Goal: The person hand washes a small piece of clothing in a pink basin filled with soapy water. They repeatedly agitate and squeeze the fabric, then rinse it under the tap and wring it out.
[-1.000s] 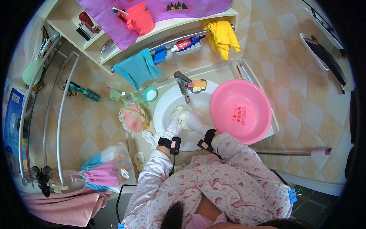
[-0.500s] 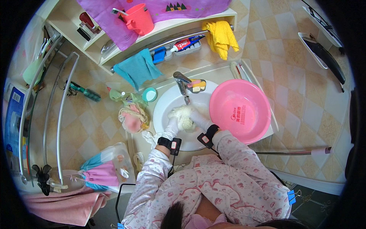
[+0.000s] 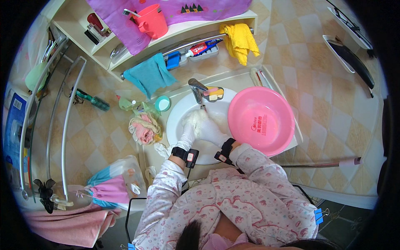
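Note:
Both my hands are in white gloves over the white sink (image 3: 172, 125), below the chrome faucet (image 3: 196, 85). Between them is a bunched, fluffy cream-white cloth (image 3: 197, 118). My left hand (image 3: 188, 132) presses on the cloth from its left side. From the right, my right hand (image 3: 211, 131) closes around it, covering its lower part. The white gloves blend with the cloth, so single fingers are hard to make out. Black straps with small boxes sit around both wrists.
A pink basin (image 3: 261, 121) overlaps the sink's right side. Soap on a dish (image 3: 213, 93) lies beside the faucet. On the left stand a round teal-rimmed container (image 3: 162, 103) and a heap of pinkish cloth (image 3: 145, 128). A shelf with a towel rail (image 3: 196, 41) spans the back.
My right hand has moved left and over the cloth, hiding its lower part. Both hands are now closer together, and the cloth looks more squeezed.

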`<action>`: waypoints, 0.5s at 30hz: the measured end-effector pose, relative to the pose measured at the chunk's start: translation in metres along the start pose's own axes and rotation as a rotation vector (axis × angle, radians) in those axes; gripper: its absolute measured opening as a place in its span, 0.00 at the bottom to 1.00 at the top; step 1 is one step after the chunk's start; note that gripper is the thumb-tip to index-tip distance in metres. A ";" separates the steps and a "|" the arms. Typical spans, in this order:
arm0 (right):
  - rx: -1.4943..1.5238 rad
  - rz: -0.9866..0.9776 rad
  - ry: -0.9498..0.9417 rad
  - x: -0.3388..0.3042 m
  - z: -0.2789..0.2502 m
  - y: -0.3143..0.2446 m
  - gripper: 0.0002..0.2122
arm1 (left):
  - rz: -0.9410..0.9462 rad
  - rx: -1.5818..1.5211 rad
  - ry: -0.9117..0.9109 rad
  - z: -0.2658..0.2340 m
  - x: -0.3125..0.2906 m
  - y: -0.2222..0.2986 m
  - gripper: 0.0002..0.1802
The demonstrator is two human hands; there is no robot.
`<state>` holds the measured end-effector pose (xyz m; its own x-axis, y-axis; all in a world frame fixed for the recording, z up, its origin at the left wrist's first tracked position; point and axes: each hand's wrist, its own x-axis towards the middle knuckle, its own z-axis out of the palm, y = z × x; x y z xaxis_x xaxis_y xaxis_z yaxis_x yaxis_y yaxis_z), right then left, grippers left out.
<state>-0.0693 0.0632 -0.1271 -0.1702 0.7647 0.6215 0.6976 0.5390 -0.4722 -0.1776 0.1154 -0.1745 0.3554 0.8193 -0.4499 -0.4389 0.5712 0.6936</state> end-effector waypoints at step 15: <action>-0.017 0.230 -0.552 0.033 -0.012 0.005 0.22 | 0.554 1.024 -0.068 0.001 0.014 0.011 0.07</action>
<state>-0.0635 0.0869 -0.1015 -0.3471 0.9339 0.0856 0.7694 0.3358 -0.5433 -0.1767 0.1332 -0.1724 0.3811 0.9222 0.0660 0.3125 -0.1957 0.9295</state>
